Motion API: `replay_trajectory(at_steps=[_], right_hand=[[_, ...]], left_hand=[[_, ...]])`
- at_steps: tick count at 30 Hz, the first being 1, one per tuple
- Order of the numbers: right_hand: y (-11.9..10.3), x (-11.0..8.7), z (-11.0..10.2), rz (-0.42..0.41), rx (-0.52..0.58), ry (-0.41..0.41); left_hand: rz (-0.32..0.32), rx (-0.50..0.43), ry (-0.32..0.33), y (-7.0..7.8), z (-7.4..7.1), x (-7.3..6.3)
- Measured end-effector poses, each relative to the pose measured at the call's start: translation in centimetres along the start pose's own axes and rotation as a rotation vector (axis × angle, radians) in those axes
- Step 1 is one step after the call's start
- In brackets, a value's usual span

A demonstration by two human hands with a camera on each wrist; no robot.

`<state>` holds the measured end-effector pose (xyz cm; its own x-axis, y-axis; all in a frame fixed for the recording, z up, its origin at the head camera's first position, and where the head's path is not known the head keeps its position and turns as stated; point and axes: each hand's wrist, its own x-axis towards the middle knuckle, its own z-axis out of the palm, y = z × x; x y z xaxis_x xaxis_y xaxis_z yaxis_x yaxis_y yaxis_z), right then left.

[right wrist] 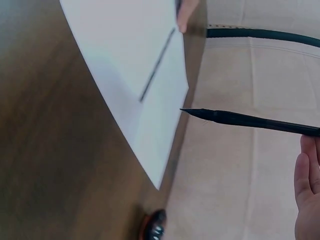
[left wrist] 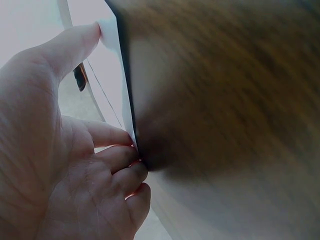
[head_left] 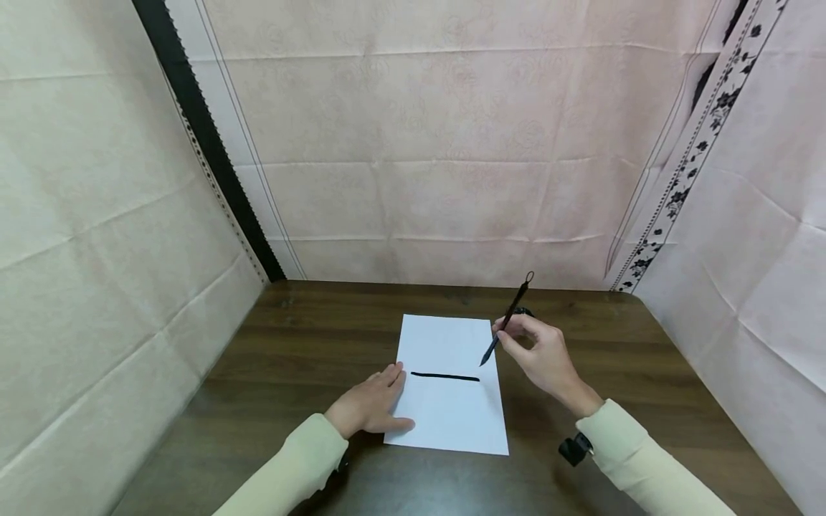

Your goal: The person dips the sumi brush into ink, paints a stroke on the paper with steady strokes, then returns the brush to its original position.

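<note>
A white sheet of paper [head_left: 445, 423] lies on the table, with one thick black line [head_left: 445, 376] running across its middle. My left hand [head_left: 369, 403] rests on the sheet's left edge, fingers extended and thumb spread toward the lower left corner. In my right hand [head_left: 538, 355] I pinch a black writing brush [head_left: 514, 304] with a hanging loop at its top. It slants down to the left, its dark pointed tip close to the line's right end. In the right wrist view the brush tip [right wrist: 192, 111] appears raised off the paper.
Behind my right hand sits a small dark, glossy object [right wrist: 156, 225], mostly hidden in the head view; its kind is unclear. The brown wood-grain table [head_left: 258, 430] is bordered by pale cloth [head_left: 419, 201] at the back and both sides.
</note>
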<state>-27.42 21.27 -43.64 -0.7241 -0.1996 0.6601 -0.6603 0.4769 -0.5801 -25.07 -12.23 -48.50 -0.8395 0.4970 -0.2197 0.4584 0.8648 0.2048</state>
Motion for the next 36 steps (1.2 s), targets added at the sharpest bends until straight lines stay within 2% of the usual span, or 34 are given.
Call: replay_trajectory(at_steps=[5, 10, 18, 23, 29, 36], right_hand=[[-0.2, 1.1, -2.1, -0.052, 0.003, 0.031], [0.0, 2.0, -4.7, -0.128, -0.074, 0.066], [0.9, 2.6, -8.2, -0.222, -0.199, 0.037], [1.4, 3.0, -9.4, -0.353, -0.287, -0.022], [1.9, 3.4, -10.2, -0.524, -0.353, -0.175], [2.6, 4.0, -10.1, -0.834, -0.513, -0.294]], left_hand=[[-0.005, -0.013, -0.001, 0.0, 0.0, 0.0], [-0.004, -0.017, -0.004, 0.0, 0.0, 0.0], [0.0, -0.011, 0.001, 0.0, 0.1, 0.0], [0.004, -0.006, 0.004, 0.0, 0.0, 0.0], [0.002, -0.009, 0.003, 0.0, 0.0, -0.1], [0.004, -0.004, 0.004, 0.1, 0.0, 0.0]])
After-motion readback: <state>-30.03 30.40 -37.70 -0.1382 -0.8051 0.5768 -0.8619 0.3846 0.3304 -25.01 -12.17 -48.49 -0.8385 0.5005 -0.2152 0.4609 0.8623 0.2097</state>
